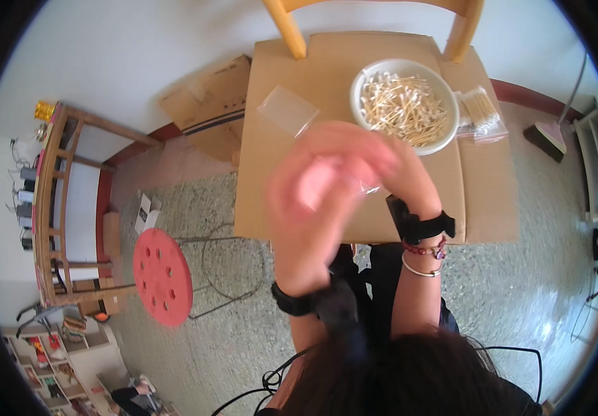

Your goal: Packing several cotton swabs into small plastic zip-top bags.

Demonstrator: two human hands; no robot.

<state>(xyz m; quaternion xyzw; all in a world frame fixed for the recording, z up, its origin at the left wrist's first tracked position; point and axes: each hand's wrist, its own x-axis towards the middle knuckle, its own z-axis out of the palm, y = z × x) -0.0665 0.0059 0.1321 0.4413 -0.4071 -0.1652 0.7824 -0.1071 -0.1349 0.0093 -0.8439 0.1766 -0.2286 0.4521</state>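
My left hand [313, 187] and my right hand [389, 156] meet above the near part of a cardboard surface [423, 201]. Both are smeared by motion, the left more strongly, and their fingers overlap. A small glint of clear plastic [369, 188] shows by the fingertips; which hand touches it is unclear. Just beyond the right hand stands a white bowl [358, 104] full of loose cotton swabs [403, 107]. To its right lie clear bags of cotton swabs [480, 111]. A flat, clear plastic bag [288, 111] rests beyond the left hand.
A wooden chair [292, 31] stands at the far edge of the cardboard. On the left are a red round stool [163, 277], a wooden rack [53, 208] and folded cardboard [209, 97]. Black cables [271, 381] run near my body. A broom head [547, 141] is at right.
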